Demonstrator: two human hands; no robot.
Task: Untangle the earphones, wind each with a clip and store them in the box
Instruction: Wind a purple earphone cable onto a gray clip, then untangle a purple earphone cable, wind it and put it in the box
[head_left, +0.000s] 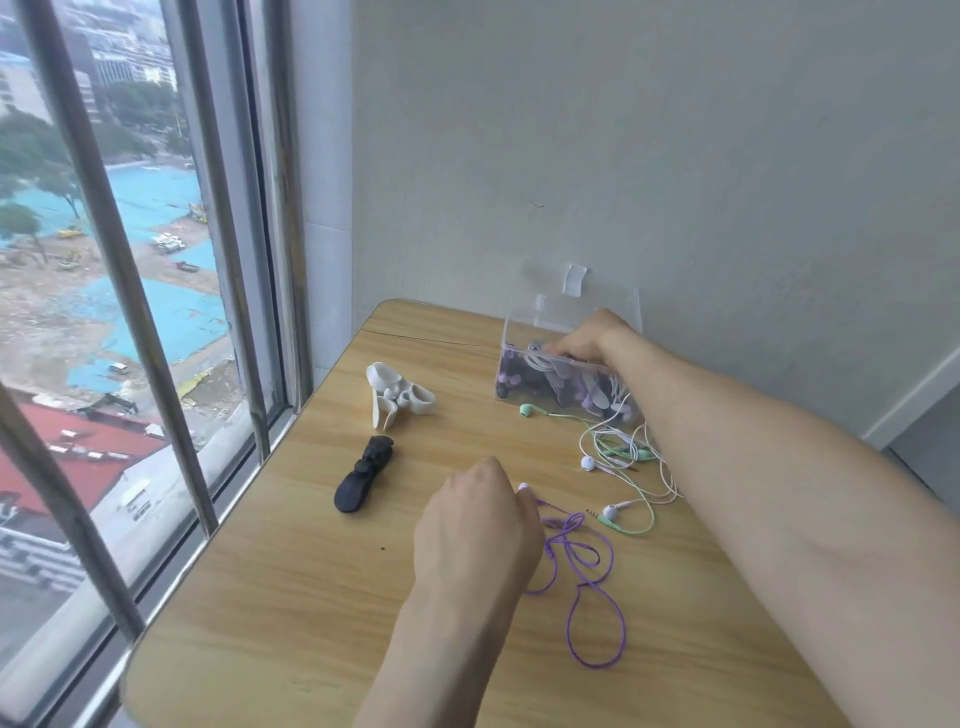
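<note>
Nearest the lens, at lower centre, the left hand (475, 525) rests knuckles-up on the table (270, 597), fingers curled at the purple earphone (576, 566); it seems to pin or pinch the cord near the bud, though the fingertips are hidden, so I cannot tell for sure.

Left of it, mid-frame, lie a black clip (363, 480) and, above that, a white clip (397, 397), both untouched and apart from the cords. To the hand's right the purple cord sprawls in loose loops toward lower centre. Further right, a tangle of green and white earphones (621, 457) lies just below the box (566, 358).

At upper right the right hand (587, 335) reaches over the box's front rim, fingers curled on a white cord (540, 358) among wound sets already inside.

By my reading, this is a storing step: one set going in, several still loose. Next would come freeing the purple cord, winding it, and fetching a clip, with care not to drag the neighbouring tangle.
</note>
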